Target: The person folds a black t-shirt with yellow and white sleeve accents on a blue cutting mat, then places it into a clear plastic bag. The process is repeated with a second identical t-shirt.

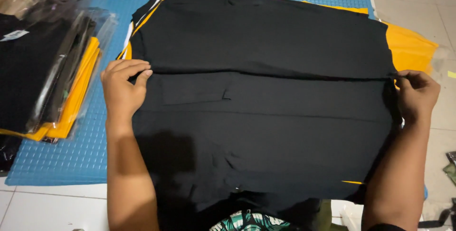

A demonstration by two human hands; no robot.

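- Black garment (266, 117) with yellow and white trim: spread flat across centre of frame on blue textured mat (71, 160), folded edge running left to right at mid-height.
- Left hand (122, 88): at left end of fold, fingers curled, thumb and fingertips pinching fabric edge.
- Right hand (418, 93): at right end of fold, fingers closed, pinching fabric edge.
- Stack of bagged black and yellow garments (52, 74): upper left of frame, on mat, just beside left hand, not touching.
- White tiled floor (427, 3): around mat.
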